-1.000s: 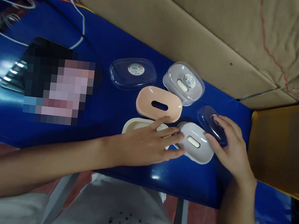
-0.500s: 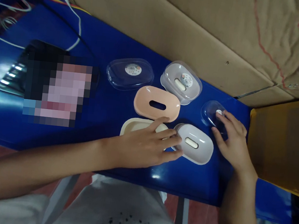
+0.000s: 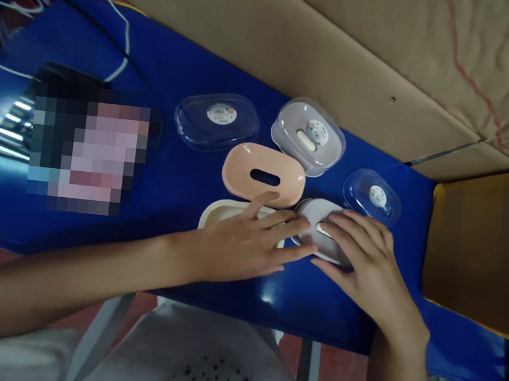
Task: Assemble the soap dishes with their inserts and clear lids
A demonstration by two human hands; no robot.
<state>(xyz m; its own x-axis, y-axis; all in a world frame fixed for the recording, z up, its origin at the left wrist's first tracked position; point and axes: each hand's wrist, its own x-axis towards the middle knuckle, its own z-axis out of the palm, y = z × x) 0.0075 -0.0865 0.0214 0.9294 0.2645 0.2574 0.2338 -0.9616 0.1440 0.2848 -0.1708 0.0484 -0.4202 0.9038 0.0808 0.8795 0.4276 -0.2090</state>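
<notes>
My right hand [image 3: 363,262] lies with spread fingers over a grey oval soap dish [image 3: 310,220] near the table's front edge. My left hand [image 3: 249,244] rests flat beside it, fingertips touching the dish's left end and covering part of a cream oval tray [image 3: 216,211]. A small clear lid [image 3: 372,195] with a round sticker sits free on the blue table just beyond my right hand. A peach oval insert [image 3: 263,173] with a slot lies behind my left hand.
A clear lid [image 3: 216,120] and a closed grey dish under a clear lid [image 3: 308,135] lie farther back. The blue table [image 3: 167,72] meets brown cardboard [image 3: 342,48] behind; a yellow box [image 3: 484,251] stands at the right. White cables [image 3: 125,37] trail at far left.
My right hand set the small clear lid down on the table, let go, and moved left onto the grey dish. My left hand stayed in place.
</notes>
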